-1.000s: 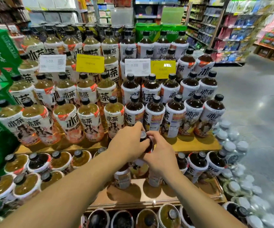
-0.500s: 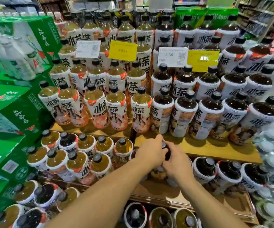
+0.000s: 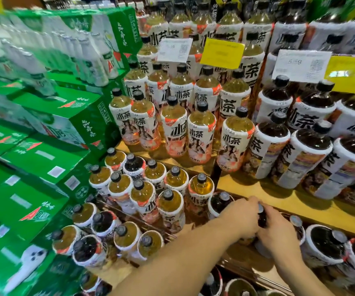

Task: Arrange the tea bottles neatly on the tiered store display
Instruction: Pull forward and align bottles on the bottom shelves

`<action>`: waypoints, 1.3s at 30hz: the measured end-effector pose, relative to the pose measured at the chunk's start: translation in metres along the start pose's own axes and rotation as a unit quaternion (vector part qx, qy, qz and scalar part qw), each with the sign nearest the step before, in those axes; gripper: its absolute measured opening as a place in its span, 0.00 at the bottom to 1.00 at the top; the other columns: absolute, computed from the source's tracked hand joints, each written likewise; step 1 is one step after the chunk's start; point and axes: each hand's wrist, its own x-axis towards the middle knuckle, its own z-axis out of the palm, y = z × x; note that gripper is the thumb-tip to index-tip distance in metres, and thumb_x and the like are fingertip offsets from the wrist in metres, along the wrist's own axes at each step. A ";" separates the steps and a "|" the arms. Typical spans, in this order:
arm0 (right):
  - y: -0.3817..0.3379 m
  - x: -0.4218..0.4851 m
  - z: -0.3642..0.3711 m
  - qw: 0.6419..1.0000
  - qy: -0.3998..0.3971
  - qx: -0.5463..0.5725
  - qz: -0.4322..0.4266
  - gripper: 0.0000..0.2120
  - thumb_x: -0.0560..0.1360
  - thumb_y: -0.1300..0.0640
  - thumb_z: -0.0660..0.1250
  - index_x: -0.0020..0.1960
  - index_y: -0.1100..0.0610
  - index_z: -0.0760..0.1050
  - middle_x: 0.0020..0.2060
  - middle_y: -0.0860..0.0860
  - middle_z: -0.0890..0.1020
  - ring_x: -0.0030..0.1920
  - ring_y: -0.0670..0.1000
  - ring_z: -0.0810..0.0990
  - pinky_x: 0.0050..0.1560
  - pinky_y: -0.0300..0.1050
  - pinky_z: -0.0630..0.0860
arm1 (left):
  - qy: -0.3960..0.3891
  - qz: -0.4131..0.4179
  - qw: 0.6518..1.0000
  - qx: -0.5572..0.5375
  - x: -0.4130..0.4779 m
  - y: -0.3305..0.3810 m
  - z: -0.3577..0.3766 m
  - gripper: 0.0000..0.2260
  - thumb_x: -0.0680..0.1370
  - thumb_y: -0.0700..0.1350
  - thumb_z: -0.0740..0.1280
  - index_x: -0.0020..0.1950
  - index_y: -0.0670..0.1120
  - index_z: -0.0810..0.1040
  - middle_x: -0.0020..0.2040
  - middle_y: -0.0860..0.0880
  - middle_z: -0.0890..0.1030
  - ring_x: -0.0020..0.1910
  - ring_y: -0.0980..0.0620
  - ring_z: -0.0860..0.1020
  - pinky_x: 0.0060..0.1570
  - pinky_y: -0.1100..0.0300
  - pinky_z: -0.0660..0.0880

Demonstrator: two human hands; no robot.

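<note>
Far left: stacked green cartons, stepped upward, with a row of white bottles standing on top; this side is blurred.

Next right: light tea bottles, upright in rows on the upper wooden shelf, labels facing you. Below them, on the lower tier, a loose cluster of bottles seen from above, mostly light with a few dark ones mixed in, packed close and touching.

Above centre: a white price tag and a yellow price tag stand side by side among the bottle necks.

Centre right, lower tier: a single dark bottle stands just beside your left hand. That hand curls over the held dark tea bottle from its left side. Only the bottle's cap and a strip of dark neck show in the gap between your hands. It is upright, just below the front edge of the upper shelf.

Your right hand wraps the same bottle from the right, fingers curled round it. The two hands nearly meet. You cannot see the bottle's base clearly.

Right: dark tea bottles in rows on the upper shelf, and more of them on the lower tier beyond your right hand.
</note>
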 end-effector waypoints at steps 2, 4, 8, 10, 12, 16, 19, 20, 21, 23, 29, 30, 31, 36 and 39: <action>-0.001 0.000 0.002 1.000 0.004 -0.004 0.003 0.30 0.74 0.61 0.72 0.74 0.53 0.69 0.66 0.53 0.79 0.63 0.58 0.78 0.54 0.53 0.75 | -0.016 0.009 1.000 0.003 0.000 -0.002 -0.002 0.19 0.79 0.40 0.65 0.67 0.40 0.64 0.59 0.36 0.76 0.57 0.36 0.77 0.52 0.43 0.77; -0.005 0.001 0.002 1.000 0.016 -0.006 -0.004 0.22 0.74 0.59 0.72 0.67 0.53 0.74 0.59 0.54 0.82 0.56 0.58 0.80 0.45 0.51 0.73 | -0.016 0.020 1.000 0.005 -0.001 -0.003 -0.003 0.18 0.79 0.40 0.64 0.68 0.40 0.64 0.59 0.36 0.76 0.56 0.36 0.76 0.52 0.42 0.77; -0.018 0.004 -0.002 0.998 0.032 -0.038 -0.023 0.14 0.73 0.60 0.71 0.56 0.53 0.74 0.50 0.54 0.81 0.47 0.56 0.79 0.41 0.48 0.69 | -0.012 0.021 1.000 -0.015 -0.005 -0.004 -0.006 0.21 0.78 0.38 0.62 0.71 0.42 0.64 0.60 0.37 0.76 0.57 0.36 0.76 0.54 0.43 0.77; -0.029 0.004 -0.005 0.998 0.040 -0.046 -0.026 0.11 0.72 0.60 0.71 0.52 0.53 0.73 0.46 0.52 0.80 0.42 0.54 0.76 0.39 0.48 0.69 | -0.002 0.013 0.999 -0.032 -0.008 -0.006 -0.011 0.21 0.77 0.38 0.63 0.70 0.42 0.65 0.59 0.38 0.77 0.56 0.37 0.77 0.53 0.42 0.77; -0.038 0.003 -0.007 0.997 0.040 -0.053 -0.029 0.09 0.71 0.60 0.70 0.48 0.53 0.72 0.42 0.51 0.78 0.39 0.52 0.74 0.37 0.48 0.69 | 0.008 0.010 0.999 -0.038 -0.011 -0.008 -0.019 0.19 0.78 0.37 0.62 0.68 0.41 0.67 0.58 0.38 0.77 0.55 0.37 0.77 0.49 0.44 0.77; -0.057 -0.004 -0.004 0.997 0.038 -0.051 -0.036 0.10 0.72 0.58 0.72 0.50 0.53 0.74 0.45 0.52 0.78 0.42 0.54 0.76 0.40 0.50 0.74 | 0.044 0.003 0.999 -0.026 -0.024 -0.020 -0.032 0.16 0.78 0.40 0.61 0.66 0.42 0.70 0.58 0.40 0.78 0.56 0.38 0.77 0.48 0.47 0.75; -0.087 -0.008 0.003 0.997 0.034 -0.048 -0.053 0.10 0.74 0.57 0.70 0.54 0.54 0.76 0.49 0.53 0.81 0.48 0.56 0.79 0.43 0.49 0.74 | 0.088 -0.021 0.995 -0.043 -0.038 -0.042 -0.048 0.13 0.79 0.43 0.59 0.63 0.45 0.72 0.56 0.42 0.79 0.53 0.41 0.78 0.45 0.50 0.74; -0.100 -0.008 0.007 0.996 0.033 -0.047 -0.065 0.09 0.75 0.56 0.70 0.54 0.54 0.77 0.49 0.53 0.81 0.49 0.56 0.80 0.44 0.48 0.74 | 0.104 -0.027 0.993 -0.049 -0.044 -0.053 -0.055 0.13 0.79 0.44 0.59 0.63 0.46 0.73 0.55 0.43 0.80 0.52 0.42 0.78 0.45 0.50 0.75; -0.115 -0.008 0.012 0.995 0.033 -0.045 -0.080 0.08 0.75 0.56 0.69 0.53 0.54 0.77 0.48 0.52 0.82 0.49 0.55 0.80 0.44 0.48 0.74 | 0.121 -0.032 0.991 -0.055 -0.051 -0.068 -0.062 0.13 0.79 0.45 0.59 0.63 0.47 0.74 0.55 0.43 0.80 0.52 0.42 0.78 0.46 0.50 0.75; -0.148 -0.008 0.028 0.992 0.028 -0.043 -0.114 0.07 0.75 0.56 0.69 0.53 0.53 0.78 0.47 0.50 0.82 0.46 0.53 0.79 0.43 0.46 0.74 | 0.150 -0.050 0.985 -0.063 -0.067 -0.099 -0.077 0.13 0.79 0.46 0.60 0.63 0.50 0.75 0.54 0.46 0.81 0.52 0.45 0.79 0.47 0.52 0.76; -0.258 0.002 0.088 0.978 -0.021 -0.065 -0.195 0.09 0.75 0.55 0.66 0.54 0.53 0.80 0.49 0.52 0.83 0.52 0.57 0.81 0.46 0.48 0.74 | 0.199 -0.119 0.970 -0.079 -0.102 -0.206 -0.126 0.12 0.79 0.46 0.58 0.60 0.49 0.76 0.54 0.45 0.82 0.51 0.44 0.78 0.49 0.50 0.76; -0.273 0.007 0.097 0.977 -0.028 -0.067 -0.200 0.11 0.75 0.56 0.66 0.55 0.53 0.80 0.50 0.53 0.83 0.53 0.57 0.81 0.47 0.48 0.74 | 0.204 -0.124 0.968 -0.080 -0.104 -0.222 -0.134 0.12 0.80 0.46 0.58 0.60 0.49 0.76 0.53 0.45 0.82 0.50 0.44 0.78 0.48 0.50 0.76; -0.288 0.011 0.106 0.976 -0.033 -0.070 -0.204 0.11 0.75 0.56 0.66 0.57 0.53 0.80 0.50 0.53 0.83 0.53 0.58 0.81 0.48 0.49 0.76 | 0.210 -0.127 0.966 -0.082 -0.105 -0.237 -0.141 0.12 0.80 0.46 0.57 0.60 0.50 0.76 0.53 0.45 0.81 0.49 0.45 0.78 0.47 0.51 0.75; -0.344 0.038 0.143 0.971 -0.045 -0.094 -0.216 0.09 0.75 0.54 0.66 0.54 0.52 0.80 0.49 0.53 0.81 0.52 0.57 0.80 0.50 0.50 0.76 | 0.235 -0.130 0.958 -0.096 -0.105 -0.295 -0.165 0.16 0.80 0.43 0.57 0.66 0.51 0.76 0.59 0.46 0.81 0.57 0.43 0.78 0.54 0.50 0.76; -0.360 0.053 0.164 0.974 -0.053 -0.091 -0.202 0.12 0.76 0.54 0.67 0.58 0.50 0.78 0.55 0.53 0.78 0.53 0.57 0.78 0.53 0.50 0.76 | 0.219 -0.130 0.963 -0.082 -0.098 -0.321 -0.172 0.18 0.81 0.42 0.57 0.70 0.51 0.73 0.62 0.45 0.80 0.59 0.43 0.78 0.56 0.50 0.76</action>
